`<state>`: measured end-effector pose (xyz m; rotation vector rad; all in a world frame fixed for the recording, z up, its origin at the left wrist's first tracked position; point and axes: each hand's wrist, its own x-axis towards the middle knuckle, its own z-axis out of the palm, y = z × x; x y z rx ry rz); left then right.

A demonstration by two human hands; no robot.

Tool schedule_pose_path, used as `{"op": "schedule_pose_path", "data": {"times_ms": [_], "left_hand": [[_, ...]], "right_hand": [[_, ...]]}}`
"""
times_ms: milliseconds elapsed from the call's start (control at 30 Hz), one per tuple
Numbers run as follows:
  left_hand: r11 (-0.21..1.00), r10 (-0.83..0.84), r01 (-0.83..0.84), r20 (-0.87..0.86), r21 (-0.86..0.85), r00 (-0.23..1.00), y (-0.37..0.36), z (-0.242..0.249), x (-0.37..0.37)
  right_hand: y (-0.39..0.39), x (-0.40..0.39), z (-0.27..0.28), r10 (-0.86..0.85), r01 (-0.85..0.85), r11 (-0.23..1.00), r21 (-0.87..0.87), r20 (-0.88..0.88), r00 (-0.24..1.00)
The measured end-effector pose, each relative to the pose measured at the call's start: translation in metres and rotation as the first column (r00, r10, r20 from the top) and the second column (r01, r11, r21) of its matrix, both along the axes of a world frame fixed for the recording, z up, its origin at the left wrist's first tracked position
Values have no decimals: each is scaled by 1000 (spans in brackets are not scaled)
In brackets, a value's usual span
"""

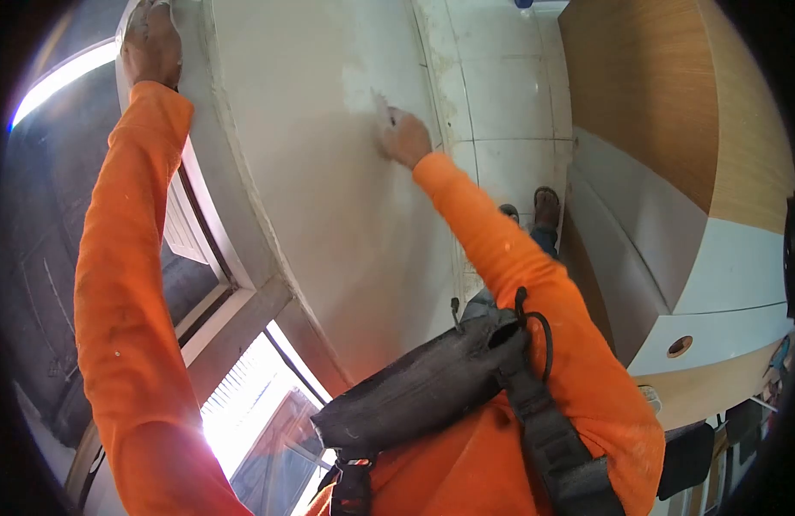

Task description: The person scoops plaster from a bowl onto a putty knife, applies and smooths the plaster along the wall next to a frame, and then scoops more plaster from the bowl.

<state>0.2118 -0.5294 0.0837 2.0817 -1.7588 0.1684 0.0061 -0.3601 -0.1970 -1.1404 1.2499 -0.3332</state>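
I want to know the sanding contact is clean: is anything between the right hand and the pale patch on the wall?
Nothing visible. The right hand presses straight against the wall at the edge of the pale patch. What it holds is too small to tell. The left hand rests on the wall's corner edge.

Two hands (152, 43), one wall (329, 172)

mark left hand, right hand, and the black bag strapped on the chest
left hand (152, 43), head view, back of the hand gripping the wall edge.
right hand (403, 138), head view, knuckles pressed to the white wall.
black bag (415, 391), head view, middle of its top face.
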Motion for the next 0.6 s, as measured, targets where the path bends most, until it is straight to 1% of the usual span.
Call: {"op": "schedule_pose_path", "data": {"times_ms": [33, 67, 100, 133, 200, 233, 300, 333, 367, 400, 433, 500, 533, 567, 600], "left_hand": [[1000, 5, -5, -5, 0, 1000, 0, 0, -2], [1000, 16, -15, -66, 21, 998, 2, 0, -3], [999, 27, -23, -127, 36, 992, 1, 2, -5], [999, 29, -26, -135, 25, 990, 0, 3, -2], [995, -100, 99, -43, -9, 994, -2, 1, 7], [994, -104, 104, -47, -15, 993, -2, -1, 10], [1000, -5, 5, -79, -1, 997, -3, -5, 13], [1000, -9, 9, -77, -2, 997, -6, -5, 13], [995, -93, 91, -70, -27, 993, -7, -6, 15], [984, -173, 171, -62, -47, 983, -7, -6, 16], [985, -169, 167, -60, -38, 984, -3, -5, 11], [1000, -15, 16, -79, 23, 997, 3, 2, -6], [1000, -18, 19, -73, 19, 997, 3, 4, -9], [1000, 2, -1, -66, 11, 998, 2, 3, -11], [1000, 23, -22, -58, 12, 998, 2, 1, -12]], "right_hand": [[10, 1, 25, -45, 48, 996, -79, 43, 998], [26, -1, 53, -83, 96, 983, -156, 87, 993], [43, -5, 80, -70, 98, 967, -236, 124, 990], [60, -13, 108, -56, 105, 942, -318, 159, 986], [80, -42, 176, 5, 132, 860, -492, 268, 963], [86, -53, 190, 2, 134, 857, -497, 264, 965], [94, -79, 200, -28, 325, 727, -605, 447, 894], [92, -91, 190, -8, 130, 899, -418, 281, 960], [88, -102, 172, 67, -46, 985, -164, 122, 990], [82, -105, 148, -93, 106, 991, -78, 158, 983], [78, -106, 119, -252, 252, 968, 20, 176, 952], [75, -99, 40, -75, 82, 966, 246, -40, 996], [77, -87, 13, -78, 84, 966, 243, -34, 996], [82, -76, -9, -145, 145, 989, 6, -35, 989], [86, -67, -21, -211, 201, 954, -222, -23, 977]]}}
